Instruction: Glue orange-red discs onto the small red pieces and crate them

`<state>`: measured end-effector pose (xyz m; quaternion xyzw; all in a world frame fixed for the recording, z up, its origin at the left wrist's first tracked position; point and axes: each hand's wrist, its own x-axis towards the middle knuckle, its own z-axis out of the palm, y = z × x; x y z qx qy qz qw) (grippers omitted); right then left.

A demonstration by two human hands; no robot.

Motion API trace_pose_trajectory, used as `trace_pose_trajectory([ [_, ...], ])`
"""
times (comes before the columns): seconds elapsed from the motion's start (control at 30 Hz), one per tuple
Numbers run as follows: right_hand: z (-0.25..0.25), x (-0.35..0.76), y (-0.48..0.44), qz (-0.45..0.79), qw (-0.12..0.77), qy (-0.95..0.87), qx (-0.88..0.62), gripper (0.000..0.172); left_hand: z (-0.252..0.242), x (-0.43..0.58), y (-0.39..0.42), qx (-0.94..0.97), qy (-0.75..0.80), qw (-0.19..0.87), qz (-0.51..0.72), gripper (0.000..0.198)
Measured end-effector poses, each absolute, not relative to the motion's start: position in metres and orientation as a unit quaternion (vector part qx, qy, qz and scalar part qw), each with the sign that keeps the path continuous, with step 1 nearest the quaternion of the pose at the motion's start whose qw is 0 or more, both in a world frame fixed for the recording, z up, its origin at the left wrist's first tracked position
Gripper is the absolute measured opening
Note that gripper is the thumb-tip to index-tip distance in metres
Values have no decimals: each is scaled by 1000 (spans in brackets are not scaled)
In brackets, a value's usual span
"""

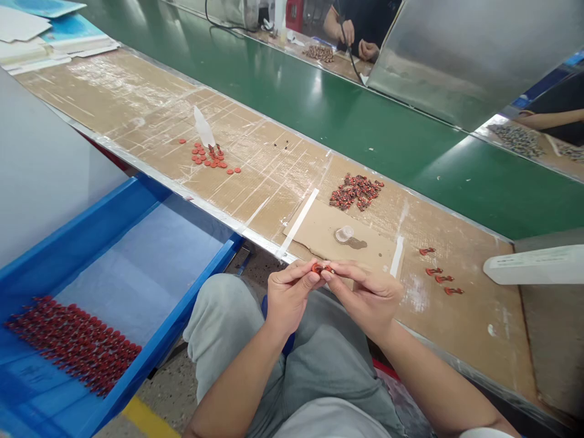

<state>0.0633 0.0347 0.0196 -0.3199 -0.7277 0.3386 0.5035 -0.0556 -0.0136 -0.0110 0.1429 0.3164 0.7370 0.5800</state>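
Between the fingertips of both hands, close to the bench edge, is a small red and dark figurine (pixel 323 268). My left hand (pixel 292 292) pinches its red end, while my right hand (pixel 365 292) grips the other end; fingers cover much of it. Just beyond them a small clear cup (pixel 344 233) sits on a cardboard sheet (pixel 314 225). A pile of small red and dark pieces (pixel 356 192) lies behind the cup. To the right, several red-based figurines (pixel 444 279) rest on their sides.
At left, red discs (pixel 210 159) lie around a white squeeze bottle (pixel 203 128). A blue tray (pixel 173 304) holds rows of red figurines (pixel 77 344). Behind the bench runs a green conveyor belt (pixel 283 79); a co-worker's hands (pixel 358 42) are across it. A white bottle (pixel 538 265) lies at right.
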Motion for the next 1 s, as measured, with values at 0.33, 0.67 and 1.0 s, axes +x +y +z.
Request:
trace_pose_trajectory([
  [0.33, 22, 63, 39, 307, 521, -744, -286, 43, -7, -54, -14, 125, 309, 576, 747, 18],
  [0.67, 21, 59, 43, 263, 531, -746, -304, 36, -9, -53, -13, 149, 322, 547, 759, 12],
  [1.0, 3, 53, 33, 382, 567, -605, -408, 19, -15, -51, -10, 230, 380, 471, 762, 12],
])
